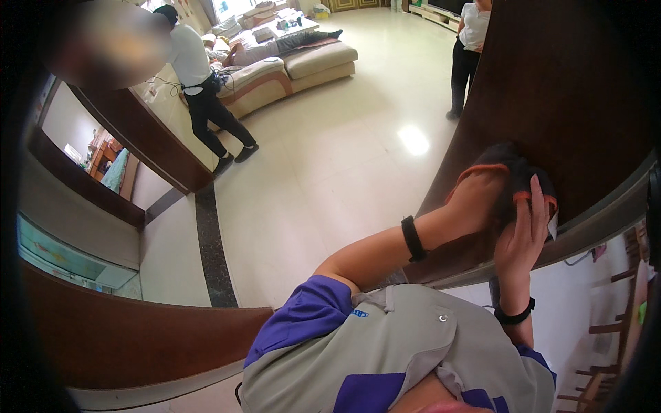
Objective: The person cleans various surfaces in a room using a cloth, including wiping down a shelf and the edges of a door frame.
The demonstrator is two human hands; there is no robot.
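A dark grey cloth [508,160] with orange edging lies against a dark brown wooden panel [573,93] at the right. My left hand [480,191] reaches across into the cloth, and its fingers are hidden in the folds. My right hand [524,232] is beside it, its long fingers laid over the cloth's orange-edged end; its thumb is hidden. A small white tag or corner sticks out by the right fingertips. Both wrists wear black bands.
A person in a white shirt [191,57] stands by a dark door frame [155,139] at upper left. Another person [472,31] stands beyond the panel. Someone lies on a beige sofa [320,59]. Wooden rungs or chair parts [612,329] are at lower right.
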